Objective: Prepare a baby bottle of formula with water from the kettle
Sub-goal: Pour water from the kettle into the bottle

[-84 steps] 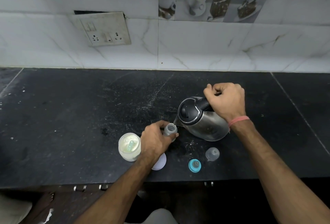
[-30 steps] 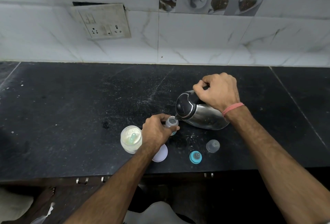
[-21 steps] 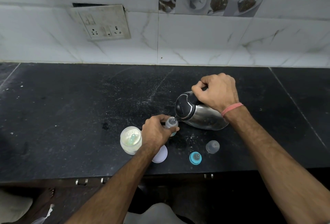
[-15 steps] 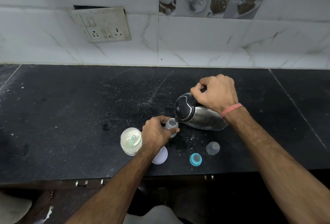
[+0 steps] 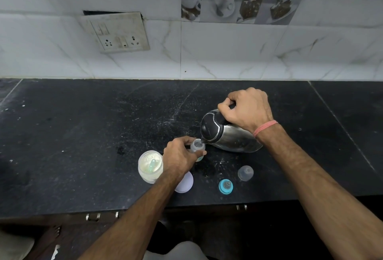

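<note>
My left hand (image 5: 179,156) grips a small clear baby bottle (image 5: 197,147) standing upright on the black counter (image 5: 83,135). My right hand (image 5: 246,108) holds the black handle of a steel kettle (image 5: 230,135), tilted far to the left. The kettle's spout touches the bottle's open mouth. An open jar of white formula powder (image 5: 150,166) with a scoop in it stands just left of my left hand. The teal nipple ring (image 5: 226,186) and the clear bottle cap (image 5: 245,173) lie near the counter's front edge.
A pale lilac lid (image 5: 185,183) lies partly under my left forearm. A switch and socket plate (image 5: 118,31) hangs on the tiled wall behind. The counter's front edge runs just below the small parts.
The kettle has been tipped further to the left over the bottle since the earliest frame. My left hand has kept its hold on the bottle in the same spot.
</note>
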The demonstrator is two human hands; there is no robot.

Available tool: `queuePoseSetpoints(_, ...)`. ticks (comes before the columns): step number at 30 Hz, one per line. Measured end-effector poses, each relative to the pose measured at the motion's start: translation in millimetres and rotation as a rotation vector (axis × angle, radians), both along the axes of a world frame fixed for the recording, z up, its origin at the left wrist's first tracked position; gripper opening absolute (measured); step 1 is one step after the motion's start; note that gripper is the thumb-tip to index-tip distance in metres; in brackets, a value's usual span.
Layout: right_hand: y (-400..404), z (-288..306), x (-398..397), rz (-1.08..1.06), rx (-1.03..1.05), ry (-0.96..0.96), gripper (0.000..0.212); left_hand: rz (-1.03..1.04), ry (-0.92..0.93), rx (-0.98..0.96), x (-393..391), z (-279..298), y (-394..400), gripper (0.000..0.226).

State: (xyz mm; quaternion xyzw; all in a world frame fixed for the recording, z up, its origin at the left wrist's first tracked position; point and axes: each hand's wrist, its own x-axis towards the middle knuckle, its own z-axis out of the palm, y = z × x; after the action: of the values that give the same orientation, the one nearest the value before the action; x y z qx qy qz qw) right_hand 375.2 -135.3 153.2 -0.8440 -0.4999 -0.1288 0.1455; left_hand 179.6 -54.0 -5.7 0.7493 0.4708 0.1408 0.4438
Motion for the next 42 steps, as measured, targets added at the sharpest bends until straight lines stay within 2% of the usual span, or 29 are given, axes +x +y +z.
queuePoseSetpoints(42,5.2,-3.2,6.0,0.063,-0.085,-0.095,0.037,0.006,0.007,0.012,-0.6,0.0,-1.3,0.05)
